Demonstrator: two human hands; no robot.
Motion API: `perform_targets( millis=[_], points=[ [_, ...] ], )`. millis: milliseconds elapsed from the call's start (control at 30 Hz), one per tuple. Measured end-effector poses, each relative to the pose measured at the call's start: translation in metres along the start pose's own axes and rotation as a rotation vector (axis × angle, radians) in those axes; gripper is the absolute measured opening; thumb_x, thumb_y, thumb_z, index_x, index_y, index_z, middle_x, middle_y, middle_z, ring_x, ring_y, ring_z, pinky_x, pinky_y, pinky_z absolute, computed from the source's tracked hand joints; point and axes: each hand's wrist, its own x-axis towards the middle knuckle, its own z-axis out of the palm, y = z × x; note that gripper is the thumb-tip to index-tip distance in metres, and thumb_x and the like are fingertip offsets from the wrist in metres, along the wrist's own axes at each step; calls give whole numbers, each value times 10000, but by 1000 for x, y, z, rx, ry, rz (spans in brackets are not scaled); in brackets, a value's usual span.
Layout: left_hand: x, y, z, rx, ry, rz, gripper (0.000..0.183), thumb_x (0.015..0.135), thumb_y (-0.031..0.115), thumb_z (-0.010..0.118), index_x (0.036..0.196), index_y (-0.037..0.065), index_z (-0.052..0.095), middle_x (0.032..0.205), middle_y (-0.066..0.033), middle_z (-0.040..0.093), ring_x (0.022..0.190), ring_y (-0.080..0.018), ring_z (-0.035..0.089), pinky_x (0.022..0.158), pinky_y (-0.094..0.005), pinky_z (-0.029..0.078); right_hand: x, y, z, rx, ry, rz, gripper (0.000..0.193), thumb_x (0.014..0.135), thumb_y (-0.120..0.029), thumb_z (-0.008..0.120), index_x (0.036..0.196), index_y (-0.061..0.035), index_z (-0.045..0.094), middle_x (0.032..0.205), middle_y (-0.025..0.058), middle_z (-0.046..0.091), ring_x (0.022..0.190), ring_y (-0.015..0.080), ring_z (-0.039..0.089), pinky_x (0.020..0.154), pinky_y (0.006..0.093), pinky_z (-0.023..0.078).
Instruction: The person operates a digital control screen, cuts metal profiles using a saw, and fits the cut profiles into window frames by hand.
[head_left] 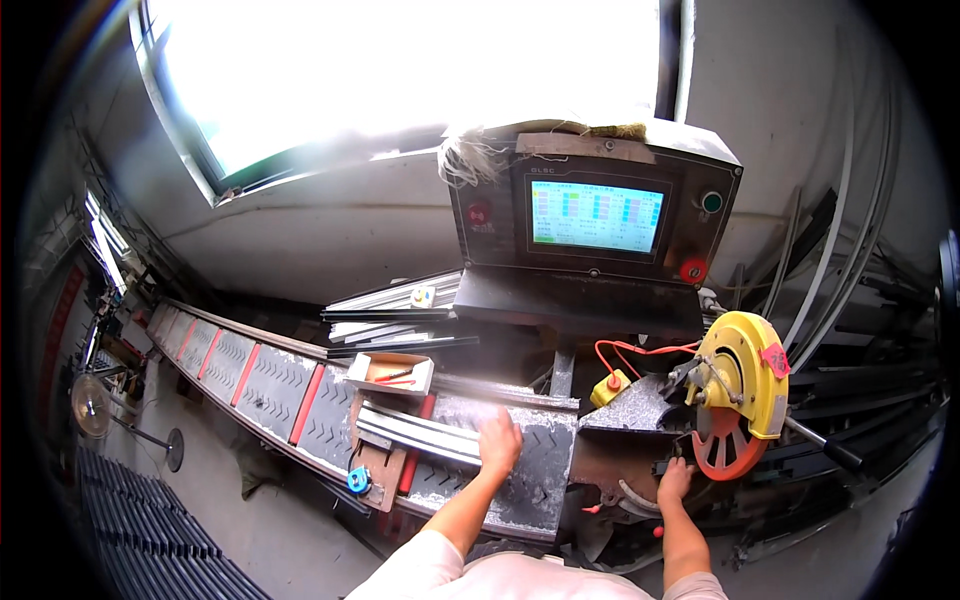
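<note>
My left hand (499, 442) is over the roller bed, its fingers curled and slightly blurred. It is right at the near-right end of some white metal profile strips (420, 432), and whether it grips anything is hidden. My right hand (675, 483) is closed at a small dark piece (661, 467) beside the cut-off saw, partly covering it. The saw has a yellow housing (752, 375), an orange slotted blade guard (728, 446) and a black-gripped lever (825, 444). Below the hand is a red knob (658, 532).
A control cabinet with a lit screen (596, 215) stands behind the bed. A white tray with pens (391, 374) and a blue tape measure (359, 479) rest on the conveyor (275, 385). Dark profiles (150, 525) are stacked at left; a yellow button box (609, 388) sits by the saw.
</note>
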Motion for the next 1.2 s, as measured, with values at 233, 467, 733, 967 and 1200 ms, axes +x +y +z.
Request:
perform_targets(
  millis=[233, 467, 733, 967, 1200],
  points=[
    [2, 1, -1, -7, 22, -16, 442, 865, 278, 627, 1172, 23, 437, 894, -235, 600, 863, -404, 595, 746, -504, 489, -18, -36, -29, 71, -62, -16, 200, 881, -71, 481, 1026, -76, 618, 1076, 84, 570, 1003, 308, 532, 833, 349, 508],
    [5, 2, 3, -26, 4, -16, 468, 865, 269, 626, 1207, 23, 422, 898, -232, 600, 857, -405, 595, 748, -502, 488, -21, -46, -23, 101, -51, -26, 205, 876, -76, 478, 1037, -68, 604, 1085, 94, 556, 1007, 310, 514, 857, 348, 480],
    [-2, 0, 0, -27, -9, -35, 496, 867, 254, 620, 1251, 21, 410, 898, -241, 614, 859, -410, 599, 749, -511, 486, -43, -48, -20, 160, -10, -23, 385, 883, -72, 468, 1257, -86, 559, 1333, 76, 498, 1082, 286, 474, 944, 325, 447],
    [1, 5, -6, -43, -104, -60, 470, 880, 227, 587, 1265, 18, 414, 935, -236, 620, 910, -429, 582, 780, -522, 477, -53, -52, -9, 167, 16, 13, 484, 871, -73, 477, 1350, -132, 513, 1443, 51, 428, 1202, 299, 428, 1034, 336, 405],
    [5, 9, -8, 3, -26, 21, 472, 907, 241, 549, 1275, -13, 398, 1002, -231, 601, 977, -411, 561, 821, -507, 463, -48, -57, -33, 158, 39, -23, 513, 867, -109, 501, 1379, -97, 463, 1469, 48, 406, 1229, 291, 428, 1015, 350, 423]
  ],
)
